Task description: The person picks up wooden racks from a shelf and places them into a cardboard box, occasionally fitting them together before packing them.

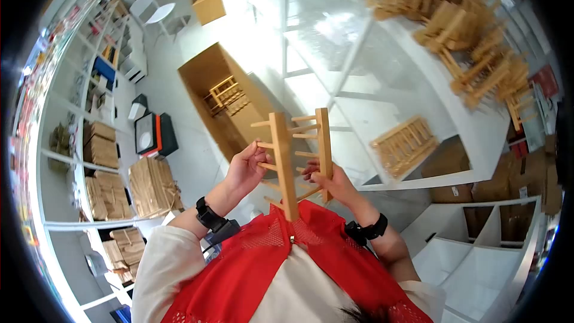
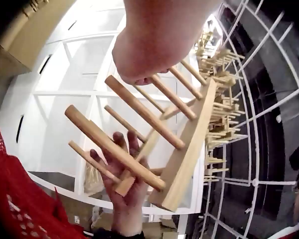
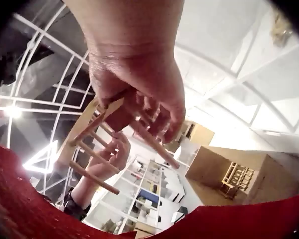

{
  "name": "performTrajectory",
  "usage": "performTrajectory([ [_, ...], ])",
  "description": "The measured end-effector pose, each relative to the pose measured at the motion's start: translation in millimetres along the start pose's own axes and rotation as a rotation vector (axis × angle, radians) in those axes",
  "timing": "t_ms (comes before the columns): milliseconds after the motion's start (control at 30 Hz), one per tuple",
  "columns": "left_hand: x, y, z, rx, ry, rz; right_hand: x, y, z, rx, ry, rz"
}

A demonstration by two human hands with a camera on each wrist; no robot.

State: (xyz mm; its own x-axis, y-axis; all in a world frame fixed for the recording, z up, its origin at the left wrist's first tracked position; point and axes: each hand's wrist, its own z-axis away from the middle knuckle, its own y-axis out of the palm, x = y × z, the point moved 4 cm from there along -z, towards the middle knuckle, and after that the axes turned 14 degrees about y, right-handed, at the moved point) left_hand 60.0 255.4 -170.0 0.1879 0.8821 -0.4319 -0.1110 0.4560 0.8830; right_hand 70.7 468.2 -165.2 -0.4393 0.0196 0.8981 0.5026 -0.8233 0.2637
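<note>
Over the red vest (image 1: 239, 257), both hands hold a wooden peg rack (image 1: 278, 161) with two square bars and several round dowels sticking out. My left hand (image 1: 244, 170) pinches dowels along the left bar. Around the lower part of the other bar (image 1: 324, 143), my right hand (image 1: 338, 184) grips with thumb and fingers. In the left wrist view, the right hand's fingers (image 2: 133, 144) reach up behind the far bar. The right wrist view has the near bar's end (image 3: 120, 115) against the right palm, partly hidden by the hand.
An open cardboard box (image 1: 200, 75) with similar racks stands on the floor ahead. To the right, a white table (image 1: 418, 78) bears piled wooden racks (image 1: 478, 54) and a single rack (image 1: 405, 145). Shelves (image 1: 72, 143) with cardboard line the left; white cubbies (image 1: 472, 263) stand at lower right.
</note>
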Motion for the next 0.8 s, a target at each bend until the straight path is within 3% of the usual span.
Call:
performTrajectory([
  [33,-18,-22,10,0.189,0.017,0.039,-5,19,-15,-0.039,0.017,-0.043],
  [133,-80,-23,60,-0.172,0.156,-0.518,-17,70,-54,-0.194,0.104,-0.08],
  [233,-118,-54,88,-0.167,0.095,-0.743,-35,120,-93,-0.332,-0.016,-0.122],
  [267,-127,-62,95,-0.078,0.016,-0.774,-40,133,-108,-0.395,-0.056,-0.056],
  [300,-133,-70,97,-0.057,-0.076,-0.774,-46,145,-120,-0.381,0.001,-0.031],
  [367,-148,-84,97,-0.046,0.042,-0.907,-47,167,-143,-0.36,0.105,0.028],
  [467,-178,-119,74,-0.11,0.146,-1.134,-47,193,-178,-0.338,0.041,0.19],
  [533,-195,-148,48,-0.118,0.119,-1.14,-59,196,-211,-0.38,0.006,0.28],
  [567,-206,-159,36,-0.121,0.102,-1.146,-59,196,-225,-0.394,0.085,0.259],
  [700,-247,-173,-24,0.154,0.212,-1.356,-79,183,-297,-0.357,0.331,0.028],
  [800,-289,-167,-73,0.407,0.106,-1.655,-76,186,-349,-0.33,0.461,-0.16],
])
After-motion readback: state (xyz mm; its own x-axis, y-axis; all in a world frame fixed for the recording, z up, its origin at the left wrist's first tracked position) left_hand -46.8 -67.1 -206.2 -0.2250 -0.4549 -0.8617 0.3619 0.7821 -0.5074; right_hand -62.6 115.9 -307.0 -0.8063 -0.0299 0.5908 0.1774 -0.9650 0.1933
